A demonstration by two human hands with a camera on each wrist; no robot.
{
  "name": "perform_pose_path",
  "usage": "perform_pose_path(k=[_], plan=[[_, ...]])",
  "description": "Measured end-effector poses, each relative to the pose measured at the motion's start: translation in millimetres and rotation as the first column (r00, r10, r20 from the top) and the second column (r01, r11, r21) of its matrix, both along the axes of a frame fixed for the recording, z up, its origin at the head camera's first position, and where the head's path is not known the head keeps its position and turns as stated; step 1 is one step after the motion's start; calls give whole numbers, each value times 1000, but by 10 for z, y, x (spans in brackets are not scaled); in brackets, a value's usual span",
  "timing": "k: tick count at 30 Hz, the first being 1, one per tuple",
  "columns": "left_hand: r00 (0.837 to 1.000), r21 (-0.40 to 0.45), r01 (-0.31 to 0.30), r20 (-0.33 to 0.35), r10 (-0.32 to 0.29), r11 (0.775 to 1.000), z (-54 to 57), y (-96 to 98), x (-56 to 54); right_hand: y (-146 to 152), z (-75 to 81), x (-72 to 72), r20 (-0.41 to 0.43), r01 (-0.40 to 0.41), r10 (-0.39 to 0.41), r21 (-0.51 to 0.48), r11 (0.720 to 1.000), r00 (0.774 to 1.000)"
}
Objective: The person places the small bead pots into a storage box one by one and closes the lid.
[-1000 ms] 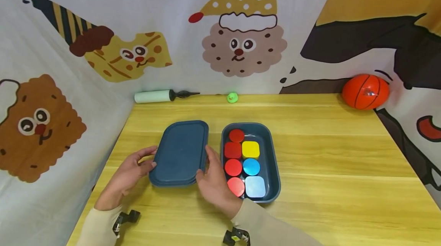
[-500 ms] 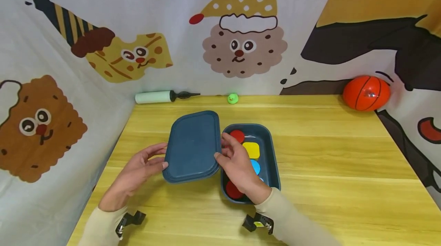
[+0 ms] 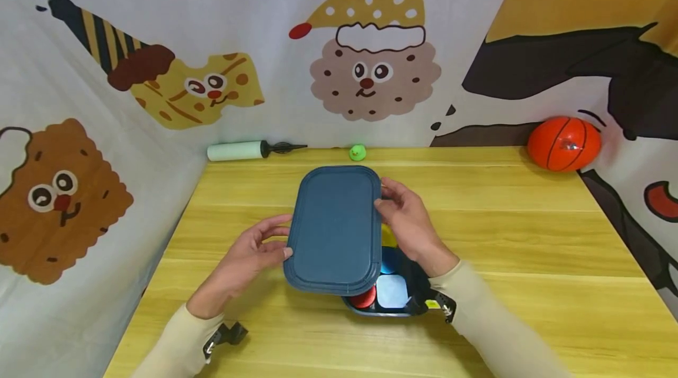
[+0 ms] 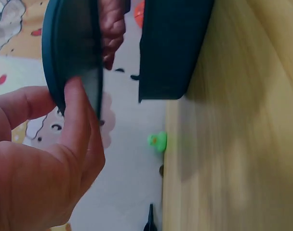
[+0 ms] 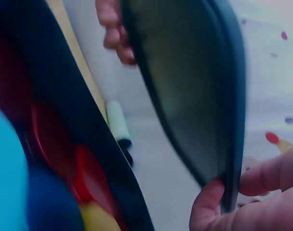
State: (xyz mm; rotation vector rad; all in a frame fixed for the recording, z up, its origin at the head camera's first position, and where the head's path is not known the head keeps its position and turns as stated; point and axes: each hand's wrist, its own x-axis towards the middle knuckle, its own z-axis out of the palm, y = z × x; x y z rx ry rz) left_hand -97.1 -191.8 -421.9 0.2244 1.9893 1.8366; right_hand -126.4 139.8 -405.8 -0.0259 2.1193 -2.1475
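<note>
A dark blue rectangular lid (image 3: 336, 228) is held level above the table by both hands. My left hand (image 3: 243, 263) pinches its left edge, thumb on top and fingers beneath. At the opposite edge my right hand (image 3: 413, 225) grips the lid the same way. Under it stands a dark blue box (image 4: 173, 53), partly covered by the lid in the head view; the left wrist view shows a gap between the two. Inside the box a light blue square piece (image 3: 392, 291), a red round piece (image 3: 364, 297) and part of a blue round one (image 3: 389, 260) show.
Along the back of the wooden table (image 3: 503, 225) lie a pale green hand pump (image 3: 238, 151), a small green rubber duck (image 3: 357, 152) and an orange toy basketball (image 3: 564, 143). A cloth with cartoon prints (image 3: 296, 95) hangs behind and to the left.
Both hands have lifted the lid from the table left of the box and carried it rightward over the box. The lid, tilted half a second ago, is now nearly level.
</note>
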Motion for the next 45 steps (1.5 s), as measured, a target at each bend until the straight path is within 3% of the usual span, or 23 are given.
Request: perform_pose_path(k=[3,6,12,15,20,24,28,32,38,45], plan=[[1000,34,12,2,-12,999,-22,99,-24,153,87,-57,-23,15,-13,58,998,1000],[1000,10,17,-16,-17,1000,-51,189,-75,277,225,-77,-55,31,-24,128,991,998],[999,-46,17,-43,-19,999,-19,335,-201,456,450,-22,-207,95,-40,263,960,978],[998,-33,10,-57,-11,999,16,414,-274,545,505,63,-291,147,-56,300,942,955],[991,-88,-31,-132,20,996,30,527,-435,649,557,196,-420,258,-107,321,911,901],[981,-122,-71,-189,47,990,14,575,-548,664,551,277,-528,289,-106,278,916,843],[981,-64,-35,-192,22,997,18,617,-592,658,496,374,-611,249,-83,192,949,787],[978,-13,16,-209,-18,1000,33,658,-613,706,434,460,-653,179,-48,134,975,756],[973,11,19,-232,-16,1000,27,676,-694,845,309,543,-672,58,54,143,988,739],[991,156,-43,-115,61,987,-21,719,-759,961,57,548,-660,-44,146,169,985,737]])
